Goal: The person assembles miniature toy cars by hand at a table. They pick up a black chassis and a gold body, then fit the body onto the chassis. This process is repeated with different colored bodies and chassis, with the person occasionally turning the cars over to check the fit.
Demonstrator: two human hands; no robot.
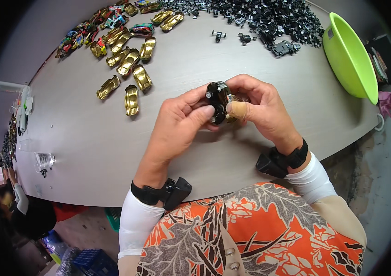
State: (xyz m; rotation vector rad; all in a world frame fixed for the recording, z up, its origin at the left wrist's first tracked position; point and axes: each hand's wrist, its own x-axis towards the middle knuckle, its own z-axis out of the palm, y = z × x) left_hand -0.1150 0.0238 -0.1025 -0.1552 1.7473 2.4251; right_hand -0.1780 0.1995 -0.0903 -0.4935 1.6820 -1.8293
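Both hands meet over the middle of the table. My left hand (pixel 177 117) is closed on a black toy-car chassis (pixel 216 94) with dark wheels, its thumb pressed on a lower wheel. My right hand (pixel 262 108), a tan plaster around its thumb, grips the other side of the same toy car. Gold shows low between the right fingers, apparently a car body (pixel 233 117), but the fingers hide most of it. To the left lie several loose gold car bodies (pixel 131 100).
A big heap of black chassis (pixel 273 20) covers the far right, with a grey one (pixel 285 48) at its near edge. Coloured car bodies (pixel 83 37) are piled far left. A lime-green basin (pixel 349 57) stands tilted at right; a clear cup (pixel 44 160) lies left. Another person works at far left.
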